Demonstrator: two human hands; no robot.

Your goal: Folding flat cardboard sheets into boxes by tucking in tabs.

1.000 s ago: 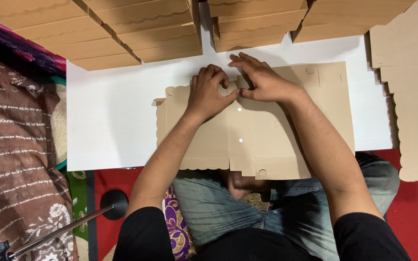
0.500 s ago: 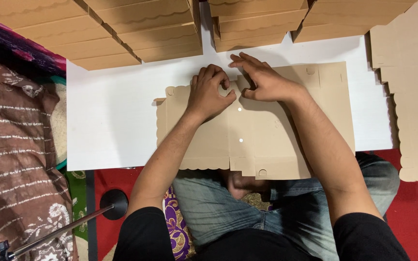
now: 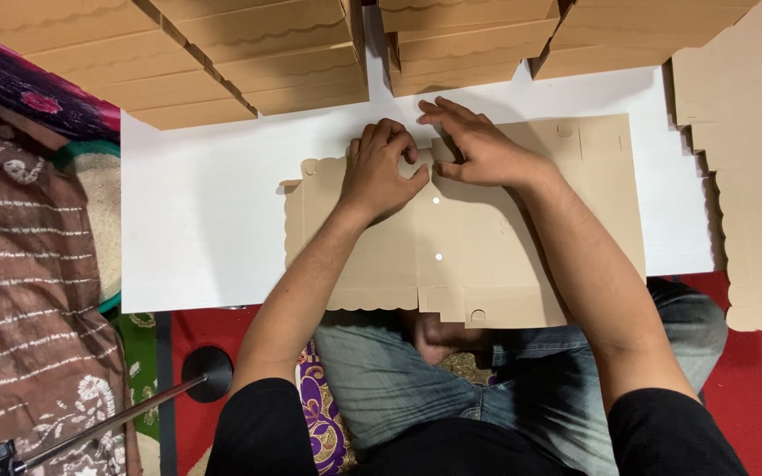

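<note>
A flat brown cardboard box blank with scalloped edges lies on the white board in front of me. My left hand rests on the blank's far edge, fingers curled and pinching a small flap. My right hand presses beside it, thumb tucked against the same flap, fingers spread flat over the card's top edge. The two thumbs nearly touch. The flap itself is mostly hidden under the fingers.
Several folded cardboard boxes are stacked along the far side. A pile of flat scalloped blanks lies at the right. A brown patterned cloth covers the left, and a black stand stands at lower left.
My hands stay almost still on the flap. The patterned cloth at the left has shifted, showing more of a beige surface beneath it.
</note>
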